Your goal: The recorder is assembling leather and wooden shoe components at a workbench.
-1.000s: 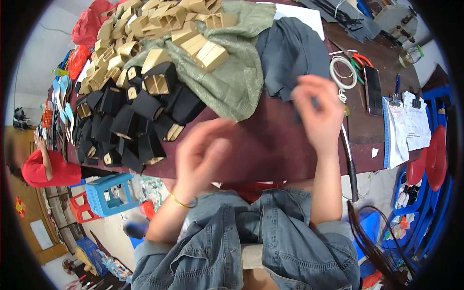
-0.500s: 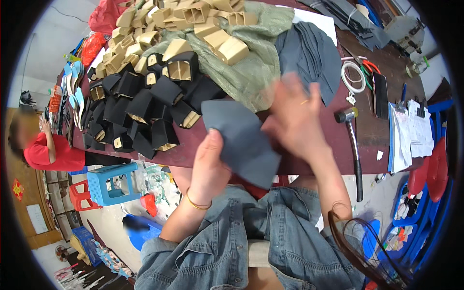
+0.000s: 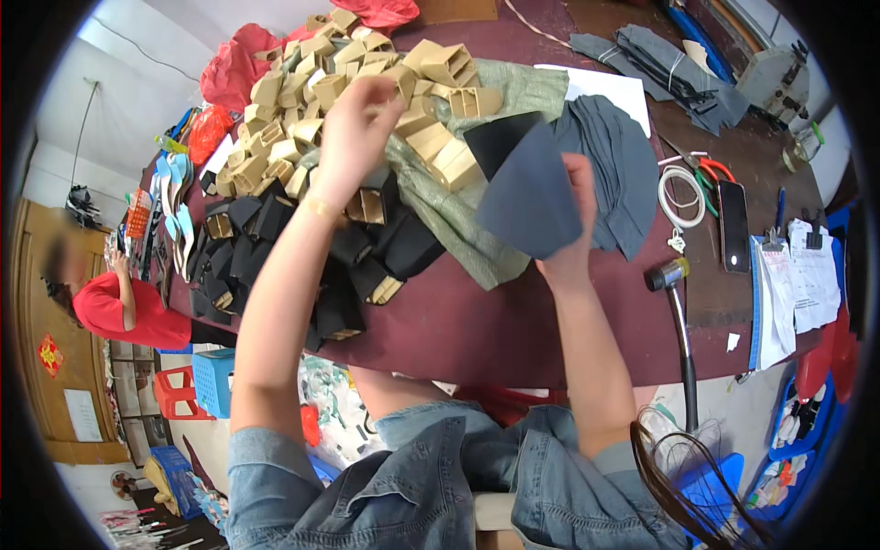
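Observation:
My right hand grips a grey-blue sheet piece by its right edge, above the table. The piece is thin and flexible, with one curved side and a dark underside. My left hand is stretched over a heap of hollow tan blocks, shaped like shoe heels. Its fingers are loosely bent and apart, with nothing seen in them. Beneath my left forearm lie similar blocks covered in black, partly hidden. To the right of my right hand, a fanned stack of grey sheet pieces rests on the table.
A green woven sack lies under the tan blocks. Along the right of the maroon table are a hammer, white tubing, a phone and clipped papers. A person in red is at the left.
My left hand has let go of the sheet piece and moved up and forward to the tan blocks. My right hand now holds the piece, farther right and forward.

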`<control>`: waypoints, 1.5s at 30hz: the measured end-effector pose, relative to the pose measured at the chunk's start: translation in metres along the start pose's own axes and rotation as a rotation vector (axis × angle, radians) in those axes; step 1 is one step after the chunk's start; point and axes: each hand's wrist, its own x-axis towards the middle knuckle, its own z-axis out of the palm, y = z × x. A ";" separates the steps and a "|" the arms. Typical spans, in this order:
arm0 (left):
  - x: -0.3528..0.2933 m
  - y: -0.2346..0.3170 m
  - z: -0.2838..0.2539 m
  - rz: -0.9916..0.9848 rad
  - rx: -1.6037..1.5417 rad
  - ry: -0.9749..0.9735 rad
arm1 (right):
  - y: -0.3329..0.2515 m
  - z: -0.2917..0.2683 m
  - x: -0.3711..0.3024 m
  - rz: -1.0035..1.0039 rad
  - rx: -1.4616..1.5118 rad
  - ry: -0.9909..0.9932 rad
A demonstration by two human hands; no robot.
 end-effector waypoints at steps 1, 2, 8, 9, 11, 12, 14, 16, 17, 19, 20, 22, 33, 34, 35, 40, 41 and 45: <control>0.021 -0.006 0.006 0.185 0.340 -0.020 | 0.014 0.003 0.003 -0.003 0.010 -0.002; 0.042 -0.017 0.016 0.319 0.414 -0.076 | 0.025 0.004 0.005 0.059 -0.030 0.077; 0.111 -0.028 0.072 0.825 1.012 -0.157 | 0.069 -0.014 -0.005 0.235 -0.530 0.216; 0.119 -0.031 0.074 0.821 1.016 -0.153 | 0.067 -0.013 -0.002 0.295 -0.598 0.192; 0.129 -0.037 0.072 0.675 1.046 -0.558 | 0.068 -0.011 0.003 0.349 -0.661 0.157; 0.131 -0.017 0.070 0.449 0.970 -0.693 | 0.072 -0.015 0.003 0.240 -0.699 0.137; 0.133 -0.016 0.054 0.264 0.916 -0.508 | 0.079 -0.018 0.004 0.124 -0.728 0.111; 0.134 -0.020 0.019 -0.246 0.429 -0.352 | 0.089 -0.023 0.005 0.151 -0.657 0.197; 0.135 -0.023 -0.008 -0.561 -0.002 -0.357 | 0.089 -0.021 0.004 0.157 -0.647 0.193; 0.092 0.008 -0.035 -0.601 -0.506 -0.281 | 0.085 -0.026 0.004 0.193 -0.558 0.272; 0.059 0.027 -0.036 -0.559 -0.591 -0.262 | 0.080 -0.023 0.001 0.192 -0.554 0.270; -0.016 0.052 -0.040 -0.501 -0.790 -0.371 | 0.063 -0.017 -0.004 0.195 -0.462 0.317; -0.232 0.107 0.035 -0.981 -1.840 -0.173 | -0.029 0.028 -0.109 0.091 -0.343 0.010; -0.237 0.115 0.045 -0.972 -1.364 -0.194 | -0.031 0.035 -0.113 0.140 -0.017 0.137; -0.258 0.099 0.062 -0.797 -1.339 -0.204 | -0.034 0.041 -0.116 0.183 0.311 0.267; -0.245 0.123 0.053 -0.796 -1.136 -0.006 | -0.067 0.017 -0.120 0.366 0.008 0.255; -0.245 0.120 0.054 -0.801 -1.138 0.000 | -0.072 0.020 -0.126 0.373 0.004 0.251; -0.244 0.126 0.052 -0.952 -1.374 -0.013 | -0.070 0.023 -0.161 0.717 -0.440 0.312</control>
